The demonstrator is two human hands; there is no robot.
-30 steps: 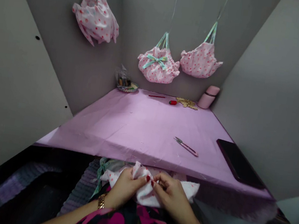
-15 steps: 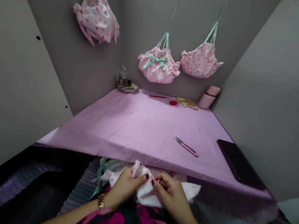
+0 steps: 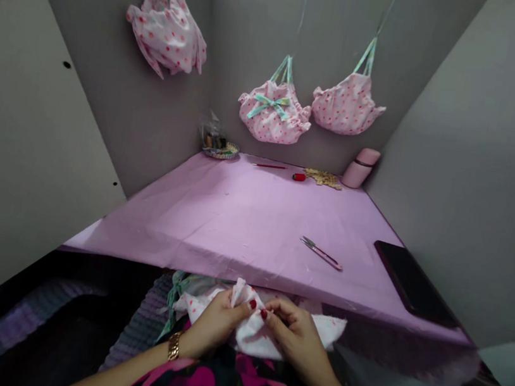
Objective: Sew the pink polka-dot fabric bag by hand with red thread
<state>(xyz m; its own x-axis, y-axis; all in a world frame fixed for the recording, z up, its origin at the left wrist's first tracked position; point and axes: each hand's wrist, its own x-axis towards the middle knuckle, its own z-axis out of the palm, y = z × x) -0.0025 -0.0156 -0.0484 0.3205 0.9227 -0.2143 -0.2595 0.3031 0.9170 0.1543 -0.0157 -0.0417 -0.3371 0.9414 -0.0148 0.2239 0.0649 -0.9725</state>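
A white fabric piece with red dots [image 3: 260,340] is bunched over my lap, just under the table's front edge. My left hand [image 3: 223,316] pinches a fold of it between thumb and fingers, and a corner sticks up above that grip. Close beside it, my right hand [image 3: 291,327] has thumb and fingertips pressed together at the cloth. Whether a needle or thread is between those fingertips is too small to make out. Green ribbon ties [image 3: 176,296] hang at the left of the cloth.
On the pink-covered table [image 3: 235,215] lie thread snips [image 3: 320,253], a dark phone or tablet [image 3: 412,282], a red thread spool [image 3: 298,177] and a thin red stick [image 3: 269,166]. A pink bottle [image 3: 360,168] and a small basket [image 3: 220,149] stand behind. Dotted fabric items [image 3: 273,115] hang above.
Almost nothing differs. The raised corner of cloth by my left hand has shifted very slightly; both hands keep their places on the fabric.
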